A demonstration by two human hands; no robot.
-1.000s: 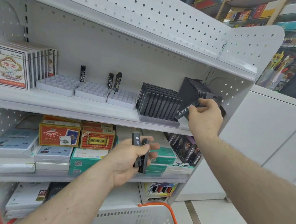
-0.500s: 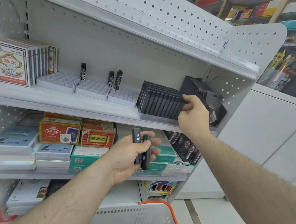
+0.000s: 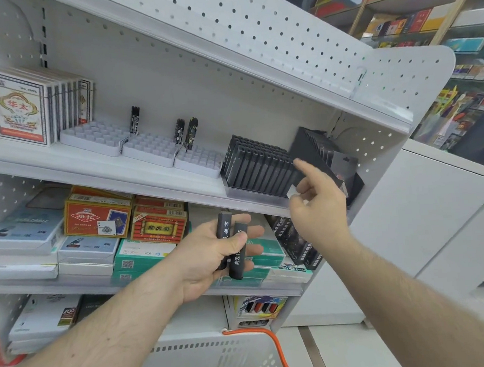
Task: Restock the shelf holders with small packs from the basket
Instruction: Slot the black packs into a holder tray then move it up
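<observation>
My left hand (image 3: pixel 211 254) grips two slim black packs (image 3: pixel 233 247) with white lettering, held upright in front of the lower shelf. My right hand (image 3: pixel 316 201) hovers just off the front right corner of the black holder (image 3: pixel 258 168), index finger extended toward it, other fingers loosely curled and holding nothing. That holder is packed with a row of black packs. A second black holder (image 3: pixel 319 152) leans tilted behind it at the shelf's right end. The white basket (image 3: pixel 213 363) with an orange handle sits at the bottom of the head view.
Three white grid trays (image 3: pixel 149 149) with a few dark lighters stand left of the black holder. White card boxes (image 3: pixel 29 106) stand at the far left. Boxed goods fill the lower shelves. A perforated shelf slopes overhead. A white counter lies to the right.
My right hand has put its black pack into the holder's row, let go and drawn back slightly. My left hand stays put with its two packs.
</observation>
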